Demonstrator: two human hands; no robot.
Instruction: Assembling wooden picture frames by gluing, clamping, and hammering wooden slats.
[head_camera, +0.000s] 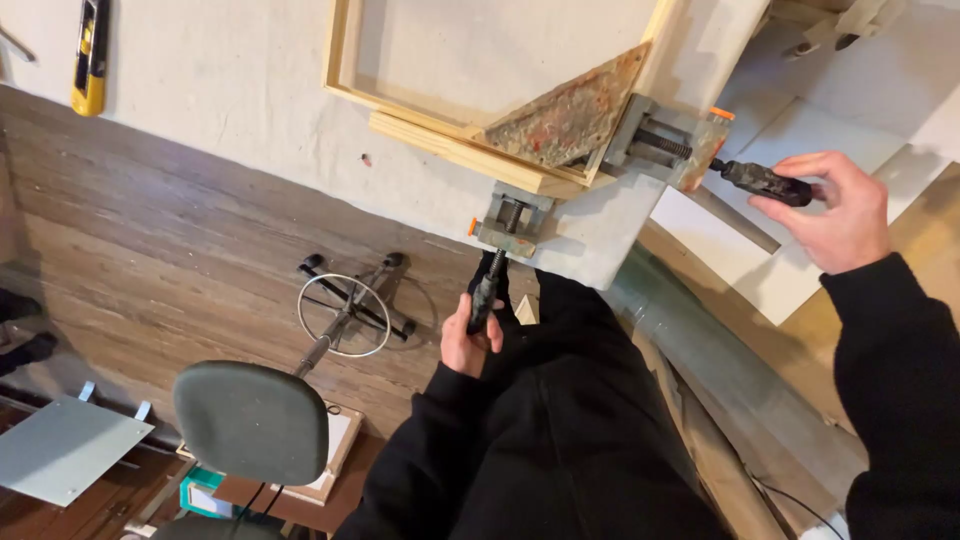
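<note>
The corner clamp grips the wooden frame at the bench corner. Your left hand is closed around the near screw handle; your right hand pinches the far handle. Tightening appears underway; judged next: even, alternate turns.

White worktable carries a wooden frame (corner-clamped) and a yellow utility knife.

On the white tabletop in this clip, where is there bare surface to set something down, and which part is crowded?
Bare tabletop lies between the yellow utility knife and the wooden frame, running down to the table's front edge. The corner is crowded: the corner clamp grips the frame, with the left hand on one black handle and the right hand on the other.
</note>
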